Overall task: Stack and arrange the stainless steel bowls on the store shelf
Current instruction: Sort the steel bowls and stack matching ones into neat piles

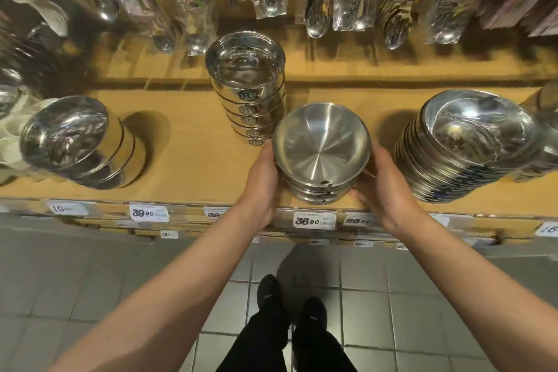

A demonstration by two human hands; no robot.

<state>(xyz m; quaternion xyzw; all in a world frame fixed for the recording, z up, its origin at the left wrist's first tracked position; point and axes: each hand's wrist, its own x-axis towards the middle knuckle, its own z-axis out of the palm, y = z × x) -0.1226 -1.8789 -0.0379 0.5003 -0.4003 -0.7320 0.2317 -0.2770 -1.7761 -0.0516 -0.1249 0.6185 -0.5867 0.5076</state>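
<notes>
A short stack of brushed steel bowls (321,148) stands near the front edge of the wooden shelf (193,160). My left hand (262,181) grips its left side and my right hand (382,184) grips its right side, fingers curled round the lower bowls. Just behind to the left rises a tall stack of shiny bowls with "316L" labels (246,81). A leaning stack of shallow steel dishes (465,145) stands to the right. At the far left sits a tilted stack of polished bowls (75,142).
Packaged spoons and cutlery (314,6) hang above the back of the shelf. Price tags (314,220) line the shelf's front edge. Lower shelf edges and a grey tiled floor (422,311) lie below, with my black shoes (290,305) on it.
</notes>
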